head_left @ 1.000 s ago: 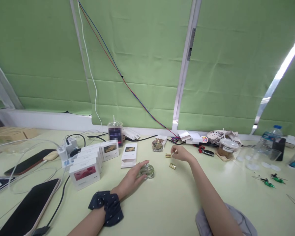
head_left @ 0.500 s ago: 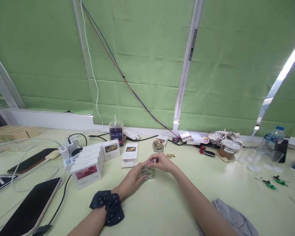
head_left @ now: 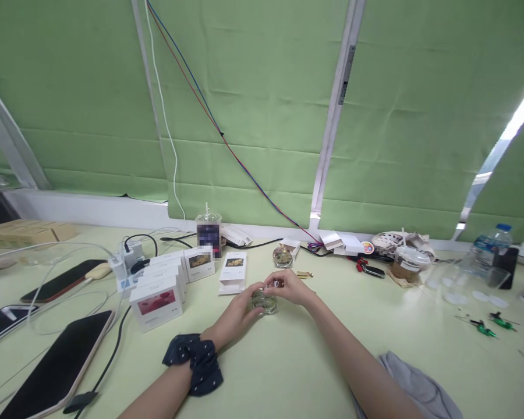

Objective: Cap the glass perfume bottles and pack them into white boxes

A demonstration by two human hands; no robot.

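Observation:
A small clear glass bottle (head_left: 265,304) with greenish contents stands on the table in front of me. My left hand (head_left: 240,308) is closed around its left side, thumb in front and fingers behind. My right hand (head_left: 287,287) pinches the small shiny cap (head_left: 278,283) at the bottle's neck; whether the cap is loose or seated I cannot tell. A second glass bottle (head_left: 283,256) stands just behind my hands, and a small gold piece (head_left: 304,274) lies to its right. Left of these is an opened white box (head_left: 233,272) with a yellow picture.
Several white boxes (head_left: 156,302) stand in a row at left, beside a charger (head_left: 131,259), cables and phones (head_left: 61,366). Iced drinks (head_left: 408,265), keys (head_left: 371,269), plastic cups (head_left: 456,282), a water bottle (head_left: 491,244) and small green tools (head_left: 483,329) occupy the right. Grey cloth (head_left: 413,378) lies near my right forearm.
The view has shifted slightly, so everything sits a little further right. Both hands keep their places on the bottle and its cap, with hardly any visible movement.

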